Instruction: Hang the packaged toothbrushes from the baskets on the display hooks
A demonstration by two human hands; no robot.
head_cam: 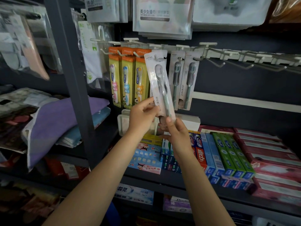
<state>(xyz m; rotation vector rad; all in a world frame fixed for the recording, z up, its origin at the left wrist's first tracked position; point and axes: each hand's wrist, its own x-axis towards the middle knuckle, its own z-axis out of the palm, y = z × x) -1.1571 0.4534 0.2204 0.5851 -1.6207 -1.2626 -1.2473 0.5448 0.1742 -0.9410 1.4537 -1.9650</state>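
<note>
Your forearms fill the bottom of the view, rising from six o'clock to the pack [160, 85] you hold up at centre. Your left hand [141, 115] pinches its lower left edge, thumb in front; your right hand [177, 131] grips the bottom end from below, thumb laid up the face. The pack leans with its top toward eleven o'clock, its hang hole right at the tip of a hook [157, 58] — whether the tip is already through the hole, you cannot tell from here.

What could go wrong: with the pack tilted like that, the hole may miss or catch only by its edge, and the card could tear or slip off once you let go. Holding it only at the bottom gives you little control of the top (it may swing). It also overlaps the orange packs [128, 79] at nine o'clock and stands just beside the grey packs [183, 80] at three — a sideways push could knock those off their hooks.

Hidden: the baskets are not in view. Your hands cover the pack's lower print. The bare hooks [244, 62] toward two o'clock blur, so their tips are hard to count.
</note>
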